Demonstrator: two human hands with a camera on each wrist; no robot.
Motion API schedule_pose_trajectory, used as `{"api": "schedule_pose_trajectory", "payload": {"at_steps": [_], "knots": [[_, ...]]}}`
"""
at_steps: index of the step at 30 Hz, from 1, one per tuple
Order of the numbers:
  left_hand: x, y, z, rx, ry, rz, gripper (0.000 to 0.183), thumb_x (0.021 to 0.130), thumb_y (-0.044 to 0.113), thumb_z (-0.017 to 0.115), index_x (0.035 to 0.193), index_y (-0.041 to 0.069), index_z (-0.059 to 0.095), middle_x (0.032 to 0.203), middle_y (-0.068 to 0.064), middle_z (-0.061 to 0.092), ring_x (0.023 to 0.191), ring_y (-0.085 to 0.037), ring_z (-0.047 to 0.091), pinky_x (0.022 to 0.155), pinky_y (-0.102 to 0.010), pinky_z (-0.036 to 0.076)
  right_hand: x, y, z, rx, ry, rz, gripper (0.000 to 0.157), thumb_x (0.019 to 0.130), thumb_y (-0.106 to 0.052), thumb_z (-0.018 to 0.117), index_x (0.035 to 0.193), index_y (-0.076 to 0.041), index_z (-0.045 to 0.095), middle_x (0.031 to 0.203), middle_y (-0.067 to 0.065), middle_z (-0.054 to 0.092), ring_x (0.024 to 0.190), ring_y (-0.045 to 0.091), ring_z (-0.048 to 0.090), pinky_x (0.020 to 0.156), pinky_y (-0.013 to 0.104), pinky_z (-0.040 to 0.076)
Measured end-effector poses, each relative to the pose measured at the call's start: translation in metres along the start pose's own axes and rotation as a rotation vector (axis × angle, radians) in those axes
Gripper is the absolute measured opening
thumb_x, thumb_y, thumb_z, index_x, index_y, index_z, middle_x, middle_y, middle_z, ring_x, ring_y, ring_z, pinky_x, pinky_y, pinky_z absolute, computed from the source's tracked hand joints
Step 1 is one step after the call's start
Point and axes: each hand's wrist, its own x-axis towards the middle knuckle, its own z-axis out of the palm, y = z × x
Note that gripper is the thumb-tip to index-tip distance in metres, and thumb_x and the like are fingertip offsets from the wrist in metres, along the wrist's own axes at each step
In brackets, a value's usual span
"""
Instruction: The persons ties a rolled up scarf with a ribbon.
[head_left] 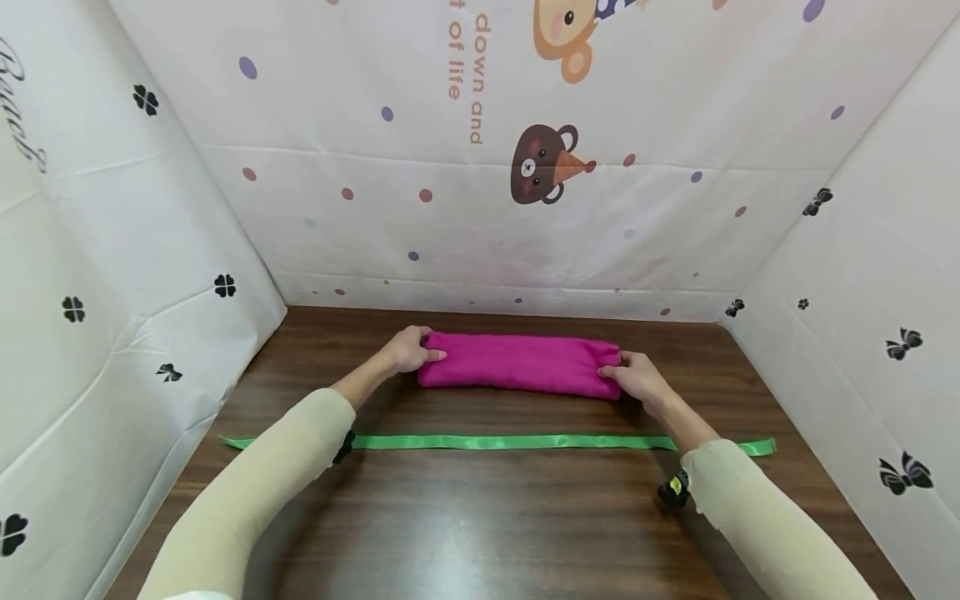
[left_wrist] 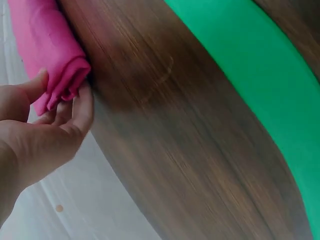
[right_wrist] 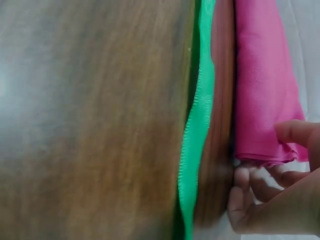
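Observation:
A bright pink cloth (head_left: 517, 363), rolled or folded into a long bundle, lies crosswise near the back of the wooden table. My left hand (head_left: 408, 349) grips its left end, thumb on top and fingers beneath, as the left wrist view shows at the folded cloth end (left_wrist: 62, 75). At the other end my right hand (head_left: 639, 375) pinches the cloth, its thumb over the upper face and the other fingers curled at the end edge (right_wrist: 265, 160). A green ribbon (head_left: 487, 442) stretches left to right across the table, nearer to me than the cloth, passing beneath both forearms.
The brown wooden table (head_left: 450, 517) ends at a white printed backdrop (head_left: 450, 225) behind the cloth. White sheets with black motifs rise along the left side (head_left: 150, 250) and right side (head_left: 847, 333).

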Motion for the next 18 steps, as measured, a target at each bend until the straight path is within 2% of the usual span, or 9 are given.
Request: {"api": "schedule_pose_trajectory", "payload": {"at_steps": [3,5,11,18], "knots": [[0.000,-0.006,-0.003,0.025,-0.009,0.047,0.053,0.104,0.028,0.072,0.144,-0.003,0.056,0.127,-0.018,0.066,0.114,-0.031,0.062,0.105,-0.047,0.049,-0.001,0.002,0.002,0.001,0.044,-0.044,0.029,0.105,-0.025,0.065,0.114,0.002,0.060,0.104,0.010,0.059,0.098,0.024,0.051,0.083,0.034,0.043],[0.001,-0.010,-0.003,0.039,-0.020,0.084,0.051,0.104,0.028,0.072,0.143,-0.001,0.058,0.126,-0.017,0.067,0.115,-0.030,0.062,0.107,-0.047,0.048,-0.002,0.004,0.003,0.018,0.080,-0.069,0.027,0.105,-0.025,0.066,0.110,0.000,0.059,0.099,0.006,0.057,0.093,0.021,0.050,0.077,0.031,0.043],[0.003,-0.019,-0.004,0.022,-0.060,0.148,0.047,0.102,0.024,0.073,0.142,0.004,0.059,0.126,-0.013,0.068,0.119,-0.028,0.060,0.109,-0.047,0.046,0.001,0.007,0.005,0.104,0.164,-0.167,0.032,0.103,-0.021,0.072,0.119,0.005,0.061,0.106,0.012,0.059,0.093,0.020,0.051,0.072,0.024,0.046],[0.001,-0.018,-0.008,0.001,-0.101,0.155,0.043,0.101,0.019,0.074,0.138,0.003,0.060,0.119,-0.012,0.067,0.110,-0.026,0.060,0.102,-0.045,0.047,0.004,0.006,0.007,0.115,0.190,-0.234,0.036,0.101,-0.017,0.074,0.124,0.007,0.062,0.109,0.014,0.062,0.095,0.017,0.055,0.073,0.019,0.049]]}}
